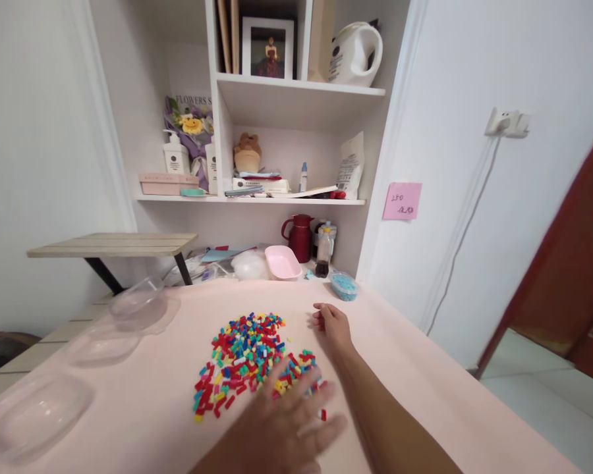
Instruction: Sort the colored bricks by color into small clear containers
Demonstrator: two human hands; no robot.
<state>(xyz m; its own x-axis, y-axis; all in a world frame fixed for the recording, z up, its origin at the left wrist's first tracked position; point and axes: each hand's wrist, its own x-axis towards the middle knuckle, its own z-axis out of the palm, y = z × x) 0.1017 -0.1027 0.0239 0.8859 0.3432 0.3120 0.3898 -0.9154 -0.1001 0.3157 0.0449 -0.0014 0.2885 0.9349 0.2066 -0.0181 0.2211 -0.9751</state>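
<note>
A pile of small toy building bricks [250,352] in red, blue, green, yellow and white is spread over the pink tabletop [143,395]. My left hand [289,421] is over the pile's near right part, blurred by motion, its fingers spread and nothing visible in them. It hides some of the bricks, and a single red brick [323,415] shows beside its fingers. Farther back, my right hand [333,324] is at the table surface to the right of the pile. Its fingers are curled in, and whatever they may hold is hidden.
Clear plastic containers [42,411] stand along the left side. At the back right is a clear tub of light blue pieces [344,287]. Behind the table are a pink basin [282,263], a red jug [301,238], a bottle of dark liquid [323,253] and white shelves [296,105].
</note>
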